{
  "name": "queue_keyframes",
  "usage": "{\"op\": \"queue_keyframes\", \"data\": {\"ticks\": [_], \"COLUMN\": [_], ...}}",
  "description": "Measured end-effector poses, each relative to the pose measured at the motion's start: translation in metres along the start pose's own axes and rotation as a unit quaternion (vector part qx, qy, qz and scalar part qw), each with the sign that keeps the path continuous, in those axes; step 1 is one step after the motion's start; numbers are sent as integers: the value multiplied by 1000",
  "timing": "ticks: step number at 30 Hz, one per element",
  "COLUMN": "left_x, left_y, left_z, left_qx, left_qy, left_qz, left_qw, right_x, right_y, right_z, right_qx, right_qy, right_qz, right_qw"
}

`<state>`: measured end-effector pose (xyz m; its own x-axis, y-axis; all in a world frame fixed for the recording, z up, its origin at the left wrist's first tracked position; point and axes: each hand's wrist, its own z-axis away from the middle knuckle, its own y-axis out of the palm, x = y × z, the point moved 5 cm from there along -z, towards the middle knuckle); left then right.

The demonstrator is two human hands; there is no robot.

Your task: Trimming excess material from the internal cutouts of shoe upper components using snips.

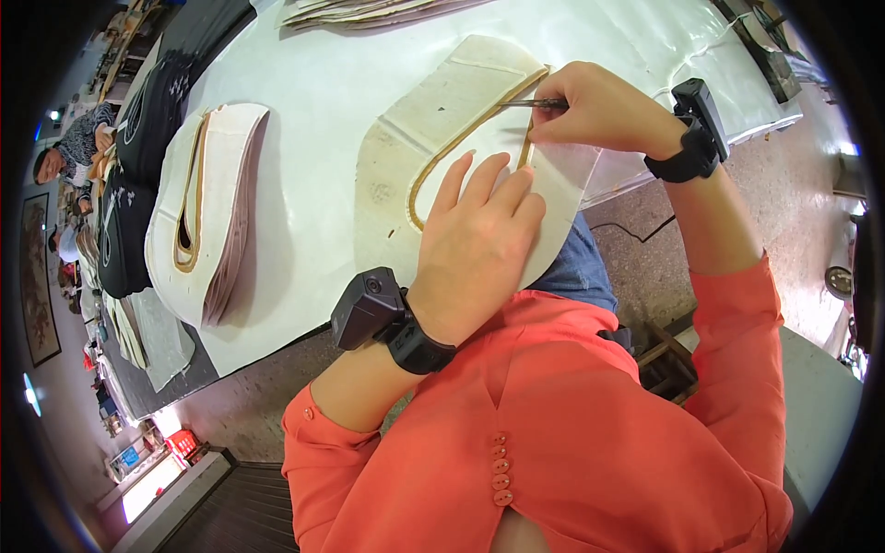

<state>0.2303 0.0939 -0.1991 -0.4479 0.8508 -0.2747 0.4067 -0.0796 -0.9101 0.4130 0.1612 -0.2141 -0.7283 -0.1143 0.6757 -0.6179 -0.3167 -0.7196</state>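
A cream collar-shaped flat piece with a brown-edged U-shaped opening lies on the white-covered table in front of me. My left hand rests flat on it, fingers stretched out across the opening, holding nothing. My right hand is at the far right end of the opening, closed around a slim dark metal tool. The tool's thin tip points left, across the opening towards its brown edge. Most of the tool is hidden by my fingers, so its exact kind does not show.
To the left stands a stack of similar cream pieces with brown-edged openings. Beyond it are black pieces. Another layered stack sits at the far edge. A white cord runs across the far right. Other people are in the left background.
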Motion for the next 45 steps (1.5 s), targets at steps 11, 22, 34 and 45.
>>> {"op": "queue_keyframes", "data": {"ticks": [11, 22, 34, 45], "left_x": [4, 6, 16, 17], "left_y": [0, -5, 7, 6], "left_z": [0, -7, -21, -30], "left_qx": [-6, -3, -7, 1], "left_qy": [14, 24, 31, 43], "left_qz": [-3, -11, -14, -23], "left_qw": [1000, 1000, 999, 999], "right_x": [10, -4, -4, -25], "right_y": [13, -3, -3, -26], "right_z": [8, 9, 3, 4], "right_qx": [-8, -32, -17, -61], "right_qy": [8, 27, 26, 31], "right_qz": [17, -20, 18, -36], "right_qw": [1000, 999, 999, 997]}}
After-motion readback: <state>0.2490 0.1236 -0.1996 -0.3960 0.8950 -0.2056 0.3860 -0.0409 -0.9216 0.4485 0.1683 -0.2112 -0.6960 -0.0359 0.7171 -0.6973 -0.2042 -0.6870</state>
